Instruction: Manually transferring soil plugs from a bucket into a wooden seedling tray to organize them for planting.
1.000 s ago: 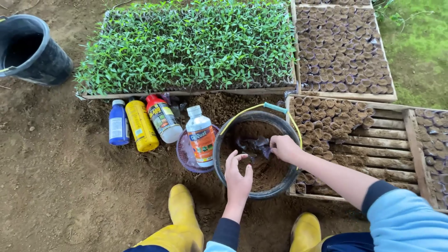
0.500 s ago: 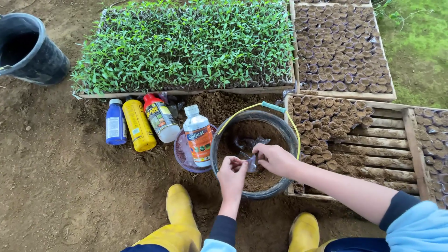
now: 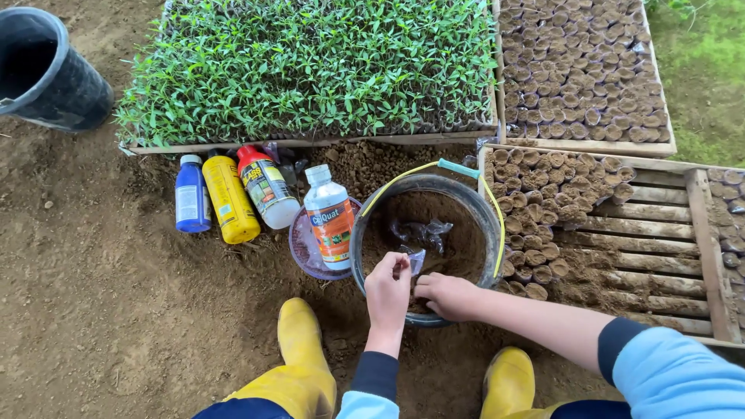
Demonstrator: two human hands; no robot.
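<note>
A black bucket half full of brown soil stands on the ground in front of me, with a yellow handle over its rim. My left hand pinches a small clear plastic bag at the bucket's near edge. My right hand is low over the soil just beside it, fingers curled down toward the soil; whether it also touches the bag I cannot tell. More crumpled clear bags lie on the soil further back in the bucket.
Left of the bucket stand a white bottle in a purple sieve, then red-capped, yellow and blue bottles. A seedling tray lies behind, wooden frames with filled soil bags to the right, a dark bucket top left. My yellow boots are below.
Both hands have drawn back from the middle of the bucket to its near edge. My left hand took hold of a small clear bag, and my right hand dropped low beside it.
</note>
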